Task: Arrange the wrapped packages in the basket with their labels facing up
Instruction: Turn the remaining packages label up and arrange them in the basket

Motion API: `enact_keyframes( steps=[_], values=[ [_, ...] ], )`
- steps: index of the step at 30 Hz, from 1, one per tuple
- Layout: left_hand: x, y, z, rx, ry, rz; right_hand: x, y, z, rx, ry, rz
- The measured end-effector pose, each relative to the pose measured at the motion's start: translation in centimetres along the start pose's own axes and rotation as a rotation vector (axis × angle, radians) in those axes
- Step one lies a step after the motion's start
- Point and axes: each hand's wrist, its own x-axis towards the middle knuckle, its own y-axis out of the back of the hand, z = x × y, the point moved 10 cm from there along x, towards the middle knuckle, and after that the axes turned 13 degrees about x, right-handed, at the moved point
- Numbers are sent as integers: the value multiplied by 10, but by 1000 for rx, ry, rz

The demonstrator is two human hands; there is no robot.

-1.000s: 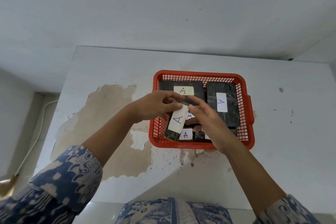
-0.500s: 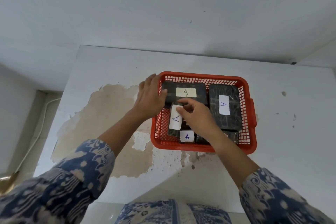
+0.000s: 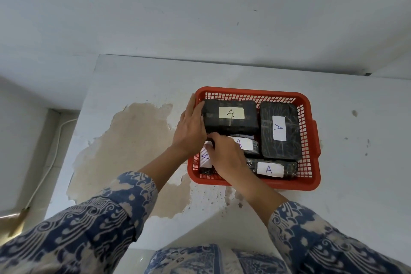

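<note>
— Five wrapped packages show in the red basket, each with an "A" label up. Which one does the next move turn on?

— I judge the narrow package at the basket's near-left corner. It lies right under the right hand, whose grip is curled down onto its far end. Whether the fingers are pinching it or only pressing on it, I cannot tell; they hide the contact.

— And its long axis?

— Runs roughly from near to far, along the basket's left wall, so it points away from the grip toward the near rim. Its white label shows just left of the knuckles.

— Where is the left hand?

— Just beyond the right grip and touching it, fingers laid flat and open against the left end of the large package at the far-left corner. It holds nothing.

— Which hand is nearer the narrow package?

— The right one, clearly. To the right of that grip lie a small package, another long package and the big upright package, all on a stained tabletop.
</note>
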Motion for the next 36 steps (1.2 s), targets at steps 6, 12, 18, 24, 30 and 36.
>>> enact_keyframes(
  steps=[6,12,18,24,30,36],
  values=[
    [1,-3,-3,-5,11,16,-1,-2,-3,-147,59,-4],
    [3,-6,-6,20,26,29,-3,-14,0,-239,67,-86],
    [0,-2,-4,2,38,19,-3,-14,1,-252,62,-61],
    [1,-3,-4,12,36,14,-5,-14,-1,-210,71,-83],
    [2,-3,-4,28,14,44,-17,37,10,14,72,58],
    [2,-3,-4,59,6,49,-30,92,62,128,-71,153]
  ],
)
